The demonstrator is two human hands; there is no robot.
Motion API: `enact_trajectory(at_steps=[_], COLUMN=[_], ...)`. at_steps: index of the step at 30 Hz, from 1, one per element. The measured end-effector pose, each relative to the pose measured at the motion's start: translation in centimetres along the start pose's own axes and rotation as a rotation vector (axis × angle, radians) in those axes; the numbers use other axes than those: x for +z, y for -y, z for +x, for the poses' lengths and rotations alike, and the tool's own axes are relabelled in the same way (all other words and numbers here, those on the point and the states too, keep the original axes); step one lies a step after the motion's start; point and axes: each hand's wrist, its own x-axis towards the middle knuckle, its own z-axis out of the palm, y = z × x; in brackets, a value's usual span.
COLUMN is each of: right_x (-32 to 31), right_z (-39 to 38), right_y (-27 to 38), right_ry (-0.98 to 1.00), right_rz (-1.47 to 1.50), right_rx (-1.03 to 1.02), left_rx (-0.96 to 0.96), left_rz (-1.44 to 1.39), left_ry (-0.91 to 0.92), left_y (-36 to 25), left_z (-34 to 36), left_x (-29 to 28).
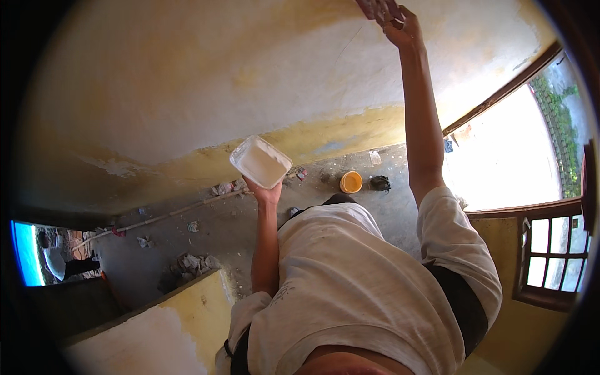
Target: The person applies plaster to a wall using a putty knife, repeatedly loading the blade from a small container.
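My left hand (267,192) holds up a white rectangular plastic tub (242,149) from below, its fingers mostly hidden under it. Smooth off-white paste (262,166) fills much of the tub. Up at the top edge, my right arm reaches far out to the wall (187,81), which is coated in patchy white over yellow. In my right hand (403,30) is a flat, dark reddish tool (375,9), possibly a scraper, gripped between thumb and fingers. The frame cuts the tool off, so I cannot tell whether it touches the wall.
On the grey floor ahead stand an orange bucket (344,185) and a small black thing (380,183). A long pole (156,217) lies near the wall's foot, with scraps around it. Crumpled rubbish (195,264) is heaped by a low wall (203,306). A barred window (555,255) is at right.
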Motion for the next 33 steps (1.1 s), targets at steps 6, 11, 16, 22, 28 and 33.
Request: enact_trajectory(at_steps=[6,11,16,22,28,33], right_x=[-1.0,-9.2,-11.3,-12.8,-12.6,-11.7], right_z=[-14.5,-29.9,-37.2,-39.9,-40.7,-41.4], right_y=[-8.1,-11.7,-7.2,-4.8,-3.9,-3.5], right_ry=[0.177,0.045,0.314,0.479,0.511,0.438], right_rz=[-0.214,-0.791,-1.283,-1.747,-1.82,-1.837], right_rx=[-0.14,0.099,-0.018,-0.166,-0.112,-0.183], left_rx=[0.118,0.015,-0.038,-0.126,-0.23,-0.252], left_rz=[0.062,0.21,0.4,0.375,0.449,0.397], left_ry=[-0.071,0.003,-0.034,0.008,-0.06,-0.044], left_y=[3.3,9.4,14.9,21.8,24.7,25.5], left_z=[-2.4,-4.8,-10.0,-12.5,-13.6,-13.1], left_x=[0.5,3.2,6.6,9.1,9.1,8.9])
